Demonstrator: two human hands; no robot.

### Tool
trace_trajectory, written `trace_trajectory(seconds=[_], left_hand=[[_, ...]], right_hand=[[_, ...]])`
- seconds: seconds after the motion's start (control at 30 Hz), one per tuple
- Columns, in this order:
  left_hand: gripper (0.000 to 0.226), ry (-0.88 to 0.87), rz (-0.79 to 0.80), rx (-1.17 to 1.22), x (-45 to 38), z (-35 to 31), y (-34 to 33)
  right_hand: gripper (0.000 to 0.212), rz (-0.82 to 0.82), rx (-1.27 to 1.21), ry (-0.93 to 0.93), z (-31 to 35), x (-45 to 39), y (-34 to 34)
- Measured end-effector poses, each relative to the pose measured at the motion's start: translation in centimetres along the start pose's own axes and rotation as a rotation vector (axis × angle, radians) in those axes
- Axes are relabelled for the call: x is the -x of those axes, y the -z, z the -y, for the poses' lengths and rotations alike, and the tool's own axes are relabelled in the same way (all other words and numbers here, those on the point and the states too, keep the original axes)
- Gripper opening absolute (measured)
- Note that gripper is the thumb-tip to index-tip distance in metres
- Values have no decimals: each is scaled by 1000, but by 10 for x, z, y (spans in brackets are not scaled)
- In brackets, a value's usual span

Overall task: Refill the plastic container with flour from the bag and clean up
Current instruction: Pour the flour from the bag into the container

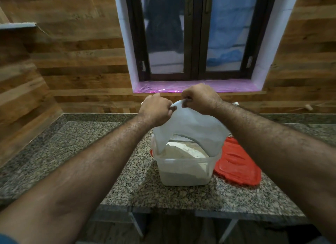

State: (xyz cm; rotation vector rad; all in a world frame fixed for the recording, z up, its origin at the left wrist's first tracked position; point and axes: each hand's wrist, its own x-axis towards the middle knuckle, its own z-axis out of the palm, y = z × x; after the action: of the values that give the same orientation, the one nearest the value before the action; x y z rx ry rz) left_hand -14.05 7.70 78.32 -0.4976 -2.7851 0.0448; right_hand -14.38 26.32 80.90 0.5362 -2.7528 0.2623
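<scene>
Flour (179,150) is heaped inside the clear plastic container (183,173), which stands on the granite counter (76,143) below the window (195,34). A pale bag (189,127) is held upturned above the container, its open mouth hanging into the container's rim. The bag's upper end is gripped by 2 hands: the left hand (154,110) and the right hand (200,97), each with fingers clenched on the bag. A red lid (236,165) lies just right of the container, touching it.
</scene>
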Motion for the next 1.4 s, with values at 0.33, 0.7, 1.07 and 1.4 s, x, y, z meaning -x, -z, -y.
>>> trace_trajectory(seconds=[0.33,0.7,1.07,1.4], left_hand=[[39,132,-324,46,3,23,0],[51,439,-299,401,16,82,-8],[34,855,-229,1186,53,139,-19],[28,979,-93,1464,98,189,-47]], right_hand=[[54,-258,289,-31,-15,4,-2],[133,-543,-57,-272,-27,12,-44],[105,-134,-1357,-811,1,-32,-102],[125,179,-1377,-699,64,-66,-147]])
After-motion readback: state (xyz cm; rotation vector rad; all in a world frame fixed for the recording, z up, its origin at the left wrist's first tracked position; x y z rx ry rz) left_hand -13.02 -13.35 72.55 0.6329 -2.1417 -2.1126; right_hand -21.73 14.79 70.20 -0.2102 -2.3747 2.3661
